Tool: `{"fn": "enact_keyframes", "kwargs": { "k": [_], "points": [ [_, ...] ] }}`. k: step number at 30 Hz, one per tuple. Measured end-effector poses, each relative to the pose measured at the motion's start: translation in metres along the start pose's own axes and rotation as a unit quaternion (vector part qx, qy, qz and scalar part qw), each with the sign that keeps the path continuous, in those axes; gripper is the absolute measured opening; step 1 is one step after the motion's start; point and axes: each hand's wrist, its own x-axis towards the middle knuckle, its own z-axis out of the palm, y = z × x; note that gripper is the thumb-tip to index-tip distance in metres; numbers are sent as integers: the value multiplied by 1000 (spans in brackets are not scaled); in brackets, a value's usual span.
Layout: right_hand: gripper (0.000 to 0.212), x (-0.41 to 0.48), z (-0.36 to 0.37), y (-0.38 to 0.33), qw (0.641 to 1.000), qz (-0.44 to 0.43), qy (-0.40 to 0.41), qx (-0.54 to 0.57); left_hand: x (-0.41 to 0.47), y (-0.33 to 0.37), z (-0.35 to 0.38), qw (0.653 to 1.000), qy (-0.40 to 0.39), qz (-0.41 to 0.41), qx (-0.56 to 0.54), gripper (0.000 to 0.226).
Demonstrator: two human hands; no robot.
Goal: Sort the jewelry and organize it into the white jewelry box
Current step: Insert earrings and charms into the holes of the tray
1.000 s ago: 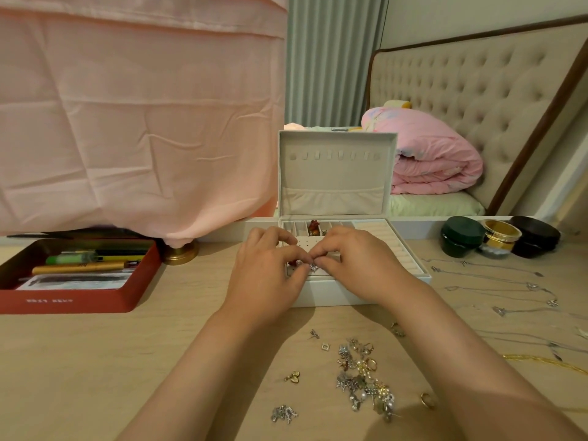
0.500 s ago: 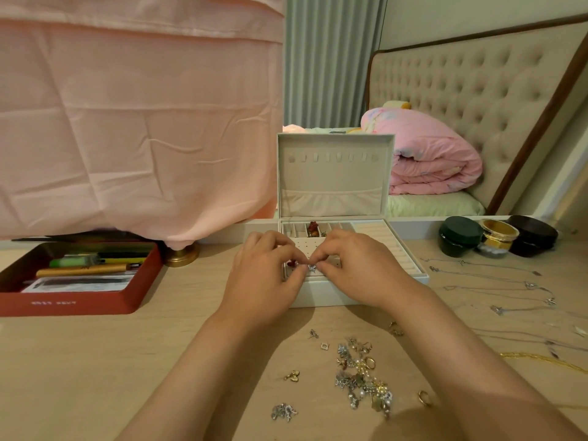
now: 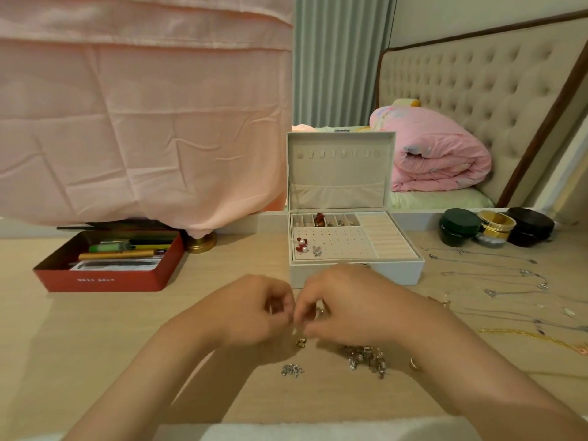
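Pale wood of the desk top (image 3: pixel 95 338) across the lower frame, largest thing here. At centre, the white jewelry box (image 3: pixel 356 272) with upright lid, open: cream perforated earring panel (image 3: pixel 334 243) carrying a red-and-pearl earring pair (image 3: pixel 300 245) and a small silver piece (image 3: pixel 316 250) at its left edge, ring rolls to the right, a red trinket in the back compartments. At right of frame, thin silver chain necklaces (image 3: pixel 486 275) laid out in rows, well apart from the box. Below centre, left hand (image 3: pixel 254 313) and right hand (image 3: pixel 350 310) curled fingertip to fingertip, just in front of the box; pinched on something tiny, probably, but impossible to confirm. Likely step: picking or preparing the next earring from the loose silver-and-gold heap (image 3: pixel 366 358) under the right wrist. Next move calls for a fine carry back to the panel and aiming a post at a free hole. Hidden: the pinched item, part of the heap. Too small to identify: a gold heart-like charm (image 3: pixel 300 342) and a silver cluster (image 3: pixel 292 370).
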Motion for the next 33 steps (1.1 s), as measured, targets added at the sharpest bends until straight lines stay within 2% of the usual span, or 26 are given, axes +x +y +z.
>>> {"fn": "enact_keyframes", "kwargs": {
  "k": [2, 6, 9, 14, 16, 18, 19, 21, 24, 26, 33],
  "points": [
    [20, -4, 12, -11, 999, -4, -53, 10, -13, -4, 4, 998, -54, -26, 12, 6],
    [28, -6, 27, -19, 998, -4, -67, -20, -27, -6, 11, 993, -101, -54, -20, 12],
    [24, -3, 32, -17, 998, 3, -61, -30, -30, -4, 14, 994, -90, -59, -16, 25],
    [13, -1, 33, -10, 997, 16, -65, -33, -26, -8, 22, 997, -60, -39, 2, 20],
    [10, -2, 30, -6, 998, 30, -57, -2, -25, -12, 23, 998, -46, -33, -12, 20],
    [7, -1, 25, -1, 995, 55, -24, 75, -24, -15, 23, 998, -15, -26, -52, 19],
    [5, -1, 22, 1, 988, 69, -1, 136, -23, -16, 23, 996, 17, -17, -83, 17],
    [8, -1, 17, 3, 952, 100, 39, 285, -21, -14, 26, 980, 99, -2, -173, 17],
    [17, -3, 15, 4, 885, 159, 41, 436, -18, -6, 31, 926, 202, -3, -320, 22],
    [20, -3, 16, 4, 865, 175, 26, 470, -18, -2, 33, 908, 228, -2, -352, 22],
    [14, 4, 26, 3, 815, 196, 57, 542, -15, -1, 41, 892, 263, -23, -368, 17]
  ]
}}
